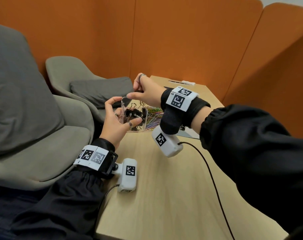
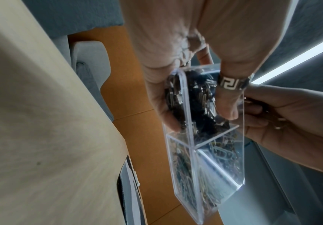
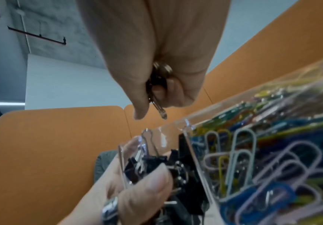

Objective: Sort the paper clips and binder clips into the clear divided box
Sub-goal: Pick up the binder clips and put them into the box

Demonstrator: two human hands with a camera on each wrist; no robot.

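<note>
- Clear divided box point(image 1: 138, 118) is held up over the table point(image 1: 164, 179) edge; my left hand point(image 1: 115, 122) grips its end.
- Binder clips point(image 3: 157, 166) fill one side, paper clips point(image 3: 262, 159) the other.
- My right hand point(image 1: 147, 94) hangs above, pinching one binder clip point(image 3: 157, 105).
- Next I think I drop it into the black side, aiming carefully.

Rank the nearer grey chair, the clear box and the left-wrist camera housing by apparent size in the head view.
1. Nearer grey chair, by far.
2. Clear box and left-wrist camera housing: look alike; the housing is nearer, so unranked.
</note>
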